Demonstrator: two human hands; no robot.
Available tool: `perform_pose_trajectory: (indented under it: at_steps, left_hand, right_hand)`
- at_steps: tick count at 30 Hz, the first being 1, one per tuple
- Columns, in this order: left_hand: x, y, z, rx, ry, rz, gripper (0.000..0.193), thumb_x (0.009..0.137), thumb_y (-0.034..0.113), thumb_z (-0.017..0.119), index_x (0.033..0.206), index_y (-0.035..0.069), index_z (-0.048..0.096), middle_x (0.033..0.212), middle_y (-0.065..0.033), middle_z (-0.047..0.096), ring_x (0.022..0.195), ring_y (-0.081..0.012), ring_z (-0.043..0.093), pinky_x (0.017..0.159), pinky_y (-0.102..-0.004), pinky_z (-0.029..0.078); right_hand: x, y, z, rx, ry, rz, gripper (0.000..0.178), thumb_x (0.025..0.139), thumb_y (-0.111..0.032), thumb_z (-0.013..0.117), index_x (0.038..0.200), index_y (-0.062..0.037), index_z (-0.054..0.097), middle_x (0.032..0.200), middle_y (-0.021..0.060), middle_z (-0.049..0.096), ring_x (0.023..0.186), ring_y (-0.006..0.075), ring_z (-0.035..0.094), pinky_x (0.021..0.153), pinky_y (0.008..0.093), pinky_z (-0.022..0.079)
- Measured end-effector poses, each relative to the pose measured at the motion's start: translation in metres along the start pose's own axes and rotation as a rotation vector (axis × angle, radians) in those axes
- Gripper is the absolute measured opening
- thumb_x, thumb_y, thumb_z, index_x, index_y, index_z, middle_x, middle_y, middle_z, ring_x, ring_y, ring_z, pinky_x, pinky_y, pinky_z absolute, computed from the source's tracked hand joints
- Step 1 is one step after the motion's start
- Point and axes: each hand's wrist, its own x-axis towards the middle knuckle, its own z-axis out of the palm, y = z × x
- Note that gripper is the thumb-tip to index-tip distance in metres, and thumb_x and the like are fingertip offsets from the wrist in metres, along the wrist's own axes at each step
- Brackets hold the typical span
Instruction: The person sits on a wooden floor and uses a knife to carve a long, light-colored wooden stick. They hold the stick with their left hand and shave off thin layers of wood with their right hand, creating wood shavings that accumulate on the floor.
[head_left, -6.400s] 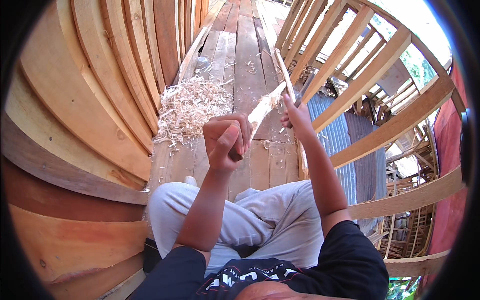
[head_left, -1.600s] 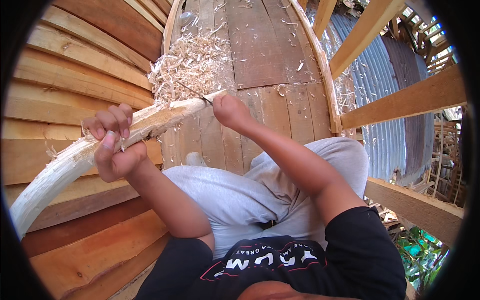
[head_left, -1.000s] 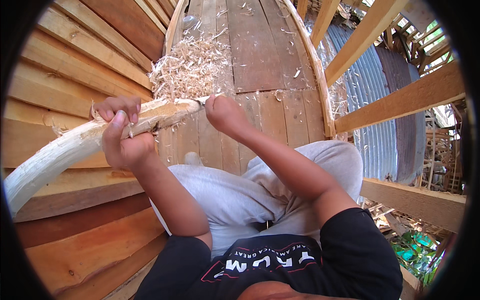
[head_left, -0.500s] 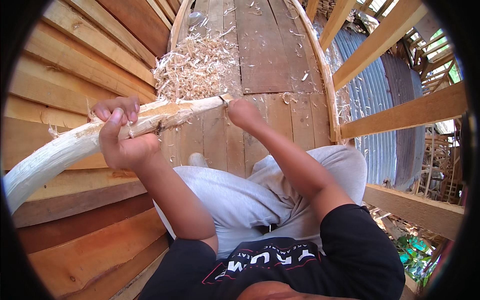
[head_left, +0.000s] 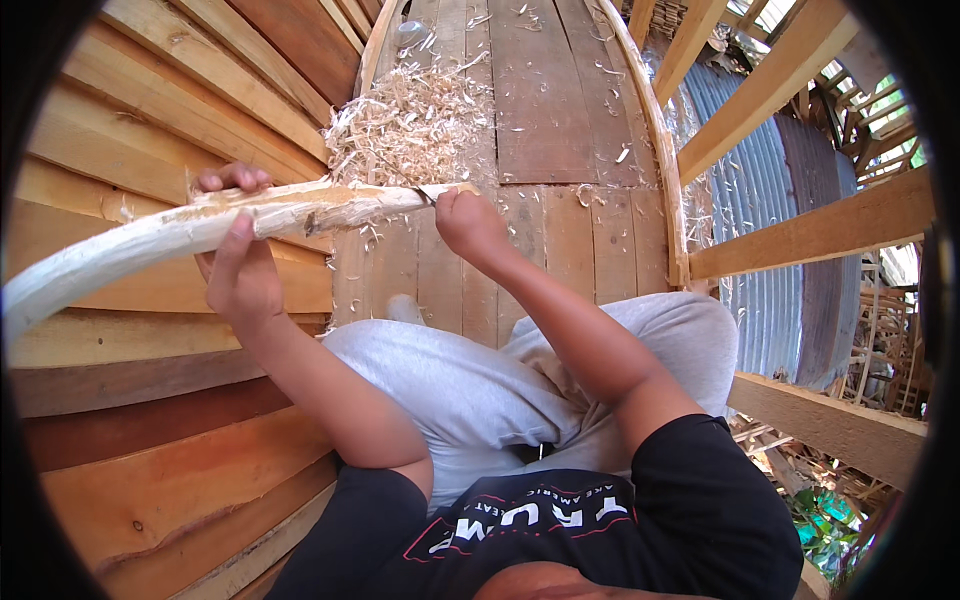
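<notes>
A long, curved, peeled wooden pole (head_left: pixel 160 243) with a pale surface and rough patches slants in from the left rim and ends in front of me. My left hand (head_left: pixel 246 282) is wrapped around it from below, thumb on the near side and fingertips showing over the far side. Close to the pole's tip, my right hand (head_left: pixel 470 228) is closed in a fist on a knife (head_left: pixel 427 195). A small dark part of the blade lies against the wood; its handle is hidden inside my fist.
Beyond the pole, curled wood shavings (head_left: pixel 410 125) are heaped on the plank floor (head_left: pixel 545 130). Stacked boards (head_left: pixel 120 140) wall the left side. A wooden railing (head_left: pixel 830 222) and corrugated metal sheets (head_left: pixel 760 200) stand to the right. A small clear container (head_left: pixel 411 34) lies at the far end.
The pole now lies more level, its left part raised. My left hand has shifted and its fingers reach less over the top. My right hand and the knife have moved slightly left along the tip.
</notes>
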Motion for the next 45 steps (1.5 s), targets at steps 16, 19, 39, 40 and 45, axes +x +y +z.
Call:
perform_pose_trajectory:
  at_steps: [16,19,39,40,45]
  left_hand:
    - [0.006,-0.075,0.027,-0.217,0.04,-0.024,0.014,0.081,0.014,0.06,0.09,0.007,0.051,0.077,-0.0074,0.056,0.085,-0.0276,0.06,0.089,-0.0442,0.046]
    - [0.0,-0.084,0.02,-0.272,-0.002,0.014,0.015,0.076,0.014,0.057,0.08,0.01,0.044,0.067,-0.0039,0.045,0.066,-0.0168,0.046,0.081,-0.037,0.041]
    - [-0.004,-0.077,0.044,-0.196,0.008,0.038,0.019,0.065,0.009,0.052,0.079,0.011,0.039,0.065,-0.0029,0.039,0.064,-0.0155,0.042,0.082,-0.0356,0.039]
    - [-0.001,-0.076,0.052,-0.209,0.025,0.027,0.019,0.065,0.009,0.051,0.079,0.011,0.039,0.065,-0.003,0.039,0.064,-0.0154,0.042,0.081,-0.0355,0.039]
    - [-0.001,-0.079,0.04,-0.216,-0.021,0.063,0.019,0.065,0.009,0.051,0.08,0.011,0.04,0.065,-0.0033,0.039,0.063,-0.0159,0.041,0.08,-0.0356,0.039]
  right_hand:
    - [0.025,0.051,0.001,0.046,-0.111,0.148,0.062,0.1,-0.041,0.028,0.095,0.0067,0.067,0.096,0.0305,0.067,0.096,0.0462,0.063,0.09,0.0513,0.046]
    - [-0.003,-0.007,-0.008,-0.028,-0.11,0.103,0.062,0.099,-0.041,0.027,0.094,0.0046,0.068,0.095,0.0301,0.067,0.094,0.0459,0.064,0.089,0.0518,0.047]
    - [0.008,0.001,-0.022,-0.096,-0.224,-0.01,0.042,0.094,-0.021,0.037,0.096,0.0074,0.067,0.103,0.0303,0.065,0.097,0.0448,0.063,0.086,0.0499,0.05]
    - [0.025,0.045,-0.013,-0.149,-0.212,-0.06,0.044,0.093,-0.024,0.037,0.096,0.0086,0.067,0.103,0.0305,0.065,0.098,0.0456,0.063,0.087,0.051,0.048]
    - [0.015,0.001,-0.017,0.063,-0.21,0.016,0.05,0.092,-0.031,0.037,0.098,0.0108,0.065,0.103,0.0309,0.065,0.101,0.0469,0.061,0.091,0.0521,0.045]
